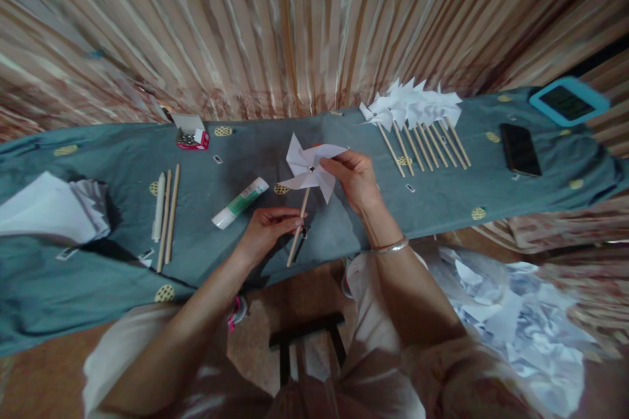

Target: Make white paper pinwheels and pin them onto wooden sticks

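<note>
A white paper pinwheel (311, 169) with a metal pin at its centre sits at the top of a wooden stick (295, 245), held above the cloth in the middle. My left hand (269, 230) pinches the stick below the paper blades. The fingers of my right hand (356, 180) are closed on the pinwheel's right blade. A green and white glue stick (240, 203) lies left of the pinwheel. Further left are two loose wooden sticks (171, 213) beside a whitish rod (158, 206). An open red and white box (192, 137) of small metal pins stands behind them.
Several pinwheels (417, 107) lie in an overlapping row at the back right. Beyond are a black phone (521, 149) and a blue-framed clock (569, 101). Stacked paper (59, 209) lies far left on the green cloth (132, 150). A bag of paper (521, 321) stands below right.
</note>
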